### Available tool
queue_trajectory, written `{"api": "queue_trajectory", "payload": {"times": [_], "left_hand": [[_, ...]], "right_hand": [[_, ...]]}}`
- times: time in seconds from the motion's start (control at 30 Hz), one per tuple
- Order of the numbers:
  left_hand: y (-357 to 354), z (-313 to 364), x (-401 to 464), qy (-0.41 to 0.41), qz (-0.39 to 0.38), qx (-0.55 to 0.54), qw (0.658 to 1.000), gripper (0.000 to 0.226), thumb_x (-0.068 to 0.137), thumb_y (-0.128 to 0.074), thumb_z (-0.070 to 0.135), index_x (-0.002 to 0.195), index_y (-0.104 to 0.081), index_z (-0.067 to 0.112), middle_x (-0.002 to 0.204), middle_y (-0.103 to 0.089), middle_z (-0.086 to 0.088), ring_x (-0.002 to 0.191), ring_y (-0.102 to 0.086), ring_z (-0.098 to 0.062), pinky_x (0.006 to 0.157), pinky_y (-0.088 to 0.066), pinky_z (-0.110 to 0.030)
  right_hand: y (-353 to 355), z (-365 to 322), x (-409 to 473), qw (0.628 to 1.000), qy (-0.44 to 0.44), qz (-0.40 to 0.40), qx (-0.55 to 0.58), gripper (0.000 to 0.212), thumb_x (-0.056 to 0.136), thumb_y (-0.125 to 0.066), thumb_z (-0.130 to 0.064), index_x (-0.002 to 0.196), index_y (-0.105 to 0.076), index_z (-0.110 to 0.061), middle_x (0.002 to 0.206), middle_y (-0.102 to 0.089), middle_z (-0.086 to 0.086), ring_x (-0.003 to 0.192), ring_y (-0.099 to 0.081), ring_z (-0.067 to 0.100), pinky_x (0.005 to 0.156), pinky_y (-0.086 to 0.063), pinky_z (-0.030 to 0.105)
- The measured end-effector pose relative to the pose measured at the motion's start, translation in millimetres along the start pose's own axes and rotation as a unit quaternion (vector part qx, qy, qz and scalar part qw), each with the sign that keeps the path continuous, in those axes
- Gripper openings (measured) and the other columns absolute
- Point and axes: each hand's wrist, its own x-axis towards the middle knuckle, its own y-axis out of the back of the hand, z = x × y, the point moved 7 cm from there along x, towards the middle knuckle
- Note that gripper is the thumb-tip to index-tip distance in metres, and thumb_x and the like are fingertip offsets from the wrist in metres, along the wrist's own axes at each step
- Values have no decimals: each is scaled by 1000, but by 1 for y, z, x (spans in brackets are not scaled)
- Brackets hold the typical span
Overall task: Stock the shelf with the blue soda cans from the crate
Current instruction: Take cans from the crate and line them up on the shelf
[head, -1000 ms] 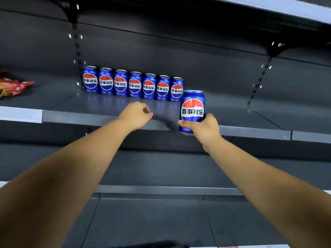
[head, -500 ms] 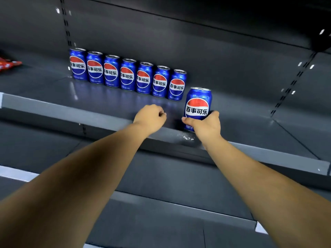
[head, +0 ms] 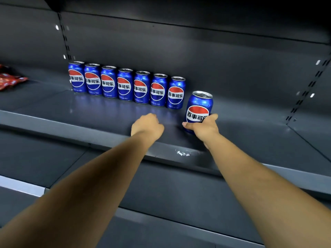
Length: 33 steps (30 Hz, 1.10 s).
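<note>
Can [head: 199, 110] upright in right hand [head: 203, 128], fingers [head: 212, 116] wrapped round its lower half, just right of and in front of the 7-can row [head: 125, 85] at the shelf [head: 250, 133] back. Left hand [head: 146, 125] curled, holds nothing, over shelf front. Imo slide it back till flush w/ row, label facing out, then let go

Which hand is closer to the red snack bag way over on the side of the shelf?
Left. The left hand is a curled fist over the shelf's front, right of the red snack bag. The right hand is farther right, holding a blue can.
</note>
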Motion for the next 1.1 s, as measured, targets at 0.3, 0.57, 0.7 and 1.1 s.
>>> {"api": "queue_trajectory", "payload": {"times": [0.3, 0.57, 0.7, 1.1], "left_hand": [[-4, 11, 1, -33, -8, 109, 993, 12, 92, -44, 21, 96, -50, 11, 102, -63, -10, 90, -56, -30, 68, -38, -30], [-6, 14, 4, -48, -17, 118, 992, 15, 94, -42, 26, 90, -43, 12, 84, -51, -4, 78, -47, -24, 68, -38, -31], [-8, 13, 6, -49, -21, 123, 991, 15, 95, -40, 26, 90, -43, 12, 84, -50, -4, 77, -47, -23, 67, -37, -30], [-8, 11, 6, -42, -9, 127, 991, 16, 94, -40, 27, 90, -44, 12, 87, -53, -4, 79, -45, -24, 69, -37, -29]], "right_hand": [[-4, 6, 31, 941, -48, 31, -335, 91, 85, -44, -69, 142, -17, -4, 154, -20, 19, 146, 2, 32, 113, 2, 57], [-12, -9, 63, 936, -92, 20, -339, 96, 82, -57, -63, 147, -15, -6, 155, -16, 14, 145, -4, 36, 111, -1, 63], [-22, -11, 76, 941, -72, 31, -329, 92, 83, -57, -60, 146, -17, -6, 155, -18, 13, 145, -5, 37, 108, -1, 67], [-23, -10, 87, 952, -30, 73, -297, 83, 78, -65, -59, 136, -34, -7, 143, -38, 13, 137, -28, 34, 108, -2, 67]]}}
